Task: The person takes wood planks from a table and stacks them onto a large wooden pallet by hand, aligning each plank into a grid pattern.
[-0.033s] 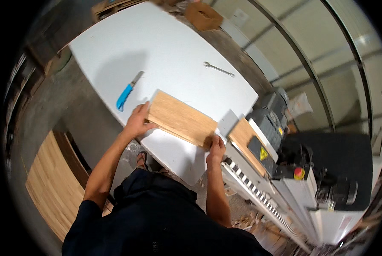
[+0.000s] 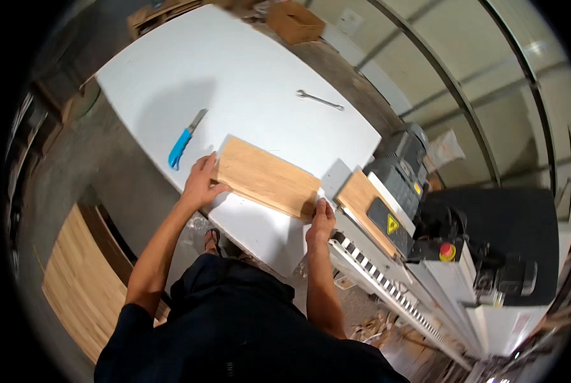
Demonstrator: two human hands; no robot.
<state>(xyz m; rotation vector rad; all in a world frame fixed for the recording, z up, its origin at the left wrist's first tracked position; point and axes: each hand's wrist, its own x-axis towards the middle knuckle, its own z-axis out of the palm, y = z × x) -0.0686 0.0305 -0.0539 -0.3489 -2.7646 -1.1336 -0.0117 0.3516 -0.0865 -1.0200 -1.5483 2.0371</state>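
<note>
A short rectangular wooden board [image 2: 269, 175] lies slantwise on the near part of the white table [image 2: 247, 70]. A line runs along its near edge; whether it is one board or two stacked, I cannot tell. My left hand [image 2: 200, 184] grips its left end, thumb along the near edge and fingers round the end. At the right end, my right hand [image 2: 321, 220] holds the near corner with bent fingers, partly hiding it. Left of the board lies a knife with a blue handle [image 2: 180, 149], its blade pointing away. A metal wrench [image 2: 320, 100] rests farther off, toward the table's right edge.
Close on the right stands a machine with a motor [image 2: 403, 153], a red button [image 2: 447, 251] and a black-and-white toothed strip [image 2: 381, 277]. Another wooden board [image 2: 355, 189] sits on it. Large wood panels [image 2: 84, 281] stand lower left. A cardboard box [image 2: 295, 22] is beyond the table.
The whole view has shifted slightly, with the table and tools a little farther left. Both hands keep their hold on the board.
</note>
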